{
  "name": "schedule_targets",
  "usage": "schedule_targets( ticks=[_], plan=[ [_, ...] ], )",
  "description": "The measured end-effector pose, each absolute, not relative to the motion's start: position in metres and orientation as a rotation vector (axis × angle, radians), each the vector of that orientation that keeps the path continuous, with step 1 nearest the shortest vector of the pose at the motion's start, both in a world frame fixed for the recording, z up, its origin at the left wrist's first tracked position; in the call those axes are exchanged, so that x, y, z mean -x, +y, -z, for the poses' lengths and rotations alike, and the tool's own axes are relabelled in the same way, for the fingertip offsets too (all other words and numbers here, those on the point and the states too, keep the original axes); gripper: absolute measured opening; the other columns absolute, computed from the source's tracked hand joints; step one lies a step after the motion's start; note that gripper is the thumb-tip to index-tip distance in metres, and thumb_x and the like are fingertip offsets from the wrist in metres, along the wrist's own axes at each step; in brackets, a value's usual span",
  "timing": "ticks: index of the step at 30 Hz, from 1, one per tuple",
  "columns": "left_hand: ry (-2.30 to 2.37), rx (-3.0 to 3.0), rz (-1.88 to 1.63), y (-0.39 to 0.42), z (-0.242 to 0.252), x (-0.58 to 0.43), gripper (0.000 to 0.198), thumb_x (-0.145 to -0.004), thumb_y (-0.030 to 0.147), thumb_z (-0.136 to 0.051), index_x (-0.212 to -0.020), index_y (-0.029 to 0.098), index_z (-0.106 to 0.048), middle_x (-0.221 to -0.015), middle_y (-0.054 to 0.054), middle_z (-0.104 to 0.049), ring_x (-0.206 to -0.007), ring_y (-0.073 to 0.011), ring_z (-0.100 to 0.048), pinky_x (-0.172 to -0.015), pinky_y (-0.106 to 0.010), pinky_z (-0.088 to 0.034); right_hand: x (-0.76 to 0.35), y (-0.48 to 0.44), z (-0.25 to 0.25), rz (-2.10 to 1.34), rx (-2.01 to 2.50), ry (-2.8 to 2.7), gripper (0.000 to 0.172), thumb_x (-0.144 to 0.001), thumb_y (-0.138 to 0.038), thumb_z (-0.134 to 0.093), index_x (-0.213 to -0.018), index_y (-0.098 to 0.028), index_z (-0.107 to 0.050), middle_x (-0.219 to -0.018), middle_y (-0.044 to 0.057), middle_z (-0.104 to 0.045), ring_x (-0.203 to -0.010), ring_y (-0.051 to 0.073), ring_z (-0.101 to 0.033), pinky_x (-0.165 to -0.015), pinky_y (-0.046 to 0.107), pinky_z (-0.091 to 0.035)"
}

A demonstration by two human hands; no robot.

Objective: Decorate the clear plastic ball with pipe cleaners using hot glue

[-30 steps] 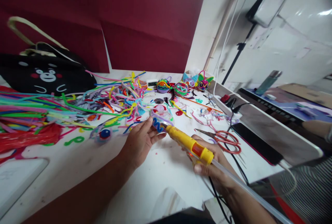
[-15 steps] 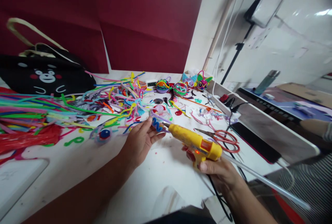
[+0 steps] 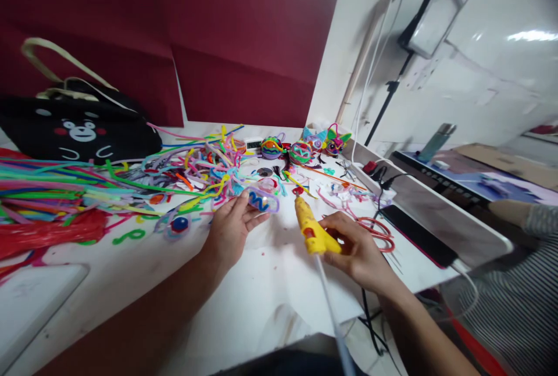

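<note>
My left hand [image 3: 230, 229] pinches a small flat lilac loop with a blue zigzag pipe cleaner inside, the pipe-cleaner piece [image 3: 261, 200], just above the white table [image 3: 261, 300]. My right hand [image 3: 358, 250] is wrapped round the yellow glue gun [image 3: 310, 229]. The gun's nozzle points away from me, a little right of the piece. A clear glue stick [image 3: 331, 312] sticks out of its back toward me.
A heap of coloured pipe cleaners [image 3: 108, 184] covers the table's left. Finished woven balls and cat faces [image 3: 305, 144] stand at the back. Red scissors [image 3: 375, 231], a phone [image 3: 421, 236] and cables lie right. A black bear bag [image 3: 78, 129] sits far left. Another person's sleeve [image 3: 523, 219] shows right.
My right hand has swung the glue gun away from the piece, so its nozzle now points toward the table's far side. My left hand has lifted the piece slightly.
</note>
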State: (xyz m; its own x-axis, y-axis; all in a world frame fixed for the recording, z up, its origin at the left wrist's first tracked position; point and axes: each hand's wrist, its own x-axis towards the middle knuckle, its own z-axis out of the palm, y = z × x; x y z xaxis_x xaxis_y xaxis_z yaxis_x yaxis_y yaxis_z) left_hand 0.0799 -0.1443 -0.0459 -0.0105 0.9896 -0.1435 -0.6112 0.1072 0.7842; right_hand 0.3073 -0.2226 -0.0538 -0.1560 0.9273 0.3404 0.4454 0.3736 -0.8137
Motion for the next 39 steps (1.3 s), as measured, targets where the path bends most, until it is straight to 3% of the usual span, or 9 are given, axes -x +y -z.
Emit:
schedule_targets(
  ticks=[4,9,12,15,19,29,39],
  plan=[
    [0.824,-0.674,-1.458,-0.144,0.047,-0.079,0.017,-0.079,0.027,-0.071,-0.079,0.013,-0.062,-0.071,-0.003,-0.07,-0.067,-0.0159,-0.069,-0.064,-0.031,-0.061,-0.303,-0.212,0.067,-0.424,1.467,-1.994,0.033,-0.077,-0.022,-0.07,-0.109,-0.016,-0.066,-0.093,0.007,-0.057,-0.072,0.017,-0.055,-0.064,0.03,-0.045],
    [0.818,-0.716,-1.477,-0.147,0.044,-0.079,0.024,-0.073,0.032,-0.076,-0.077,0.014,-0.062,-0.069,-0.001,-0.069,-0.066,-0.0163,-0.069,-0.064,-0.032,-0.06,-0.3,-0.21,0.065,-0.309,1.495,-2.108,0.032,-0.077,-0.018,-0.069,-0.109,-0.014,-0.067,-0.108,0.014,-0.061,-0.094,0.026,-0.061,-0.084,0.04,-0.049],
    [0.832,-0.724,-1.486,-0.148,0.043,-0.08,0.026,-0.071,0.035,-0.077,-0.076,0.014,-0.062,-0.069,-0.001,-0.068,-0.066,-0.0161,-0.068,-0.066,-0.033,-0.06,-0.292,-0.212,0.048,-0.313,1.375,-2.034,0.026,-0.082,-0.02,-0.066,-0.107,-0.019,-0.067,-0.112,0.012,-0.064,-0.103,0.026,-0.06,-0.091,0.041,-0.047],
    [0.832,-0.759,-1.484,-0.149,0.045,-0.081,0.03,-0.07,0.038,-0.078,-0.079,0.013,-0.063,-0.071,-0.003,-0.069,-0.068,-0.0169,-0.068,-0.067,-0.033,-0.059,-0.273,-0.206,0.032,-0.566,1.25,-1.881,0.017,-0.085,-0.033,-0.066,-0.092,-0.018,-0.068,-0.091,0.007,-0.069,-0.082,0.019,-0.063,-0.076,0.032,-0.049],
    [0.799,-0.802,-1.482,-0.15,0.048,-0.081,0.033,-0.07,0.041,-0.077,-0.08,0.013,-0.064,-0.072,-0.002,-0.069,-0.068,-0.0159,-0.068,-0.067,-0.03,-0.058,-0.246,-0.186,0.025,-0.726,1.187,-1.742,0.031,-0.08,-0.046,-0.07,-0.078,-0.016,-0.066,-0.07,0.002,-0.065,-0.06,0.012,-0.055,-0.056,0.024,-0.041],
    [0.797,-0.843,-1.464,-0.152,0.048,-0.083,0.038,-0.068,0.045,-0.078,-0.083,0.013,-0.065,-0.073,-0.005,-0.072,-0.075,-0.0205,-0.071,-0.072,-0.033,-0.057,-0.229,-0.163,0.033,-0.863,1.077,-1.593,0.045,-0.073,-0.059,-0.07,-0.071,-0.014,-0.064,-0.063,-0.001,-0.056,-0.057,0.01,-0.045,-0.052,0.022,-0.034],
    [0.795,-0.798,-1.434,-0.154,0.044,-0.083,0.032,-0.067,0.04,-0.079,-0.077,0.014,-0.063,-0.064,0.0,-0.068,-0.069,-0.0176,-0.07,-0.068,-0.03,-0.057,-0.228,-0.156,0.039,-0.862,1.087,-1.539,0.047,-0.07,-0.061,-0.071,-0.066,-0.015,-0.06,-0.059,-0.003,-0.051,-0.053,0.009,-0.039,-0.049,0.022,-0.031]
  ],
)
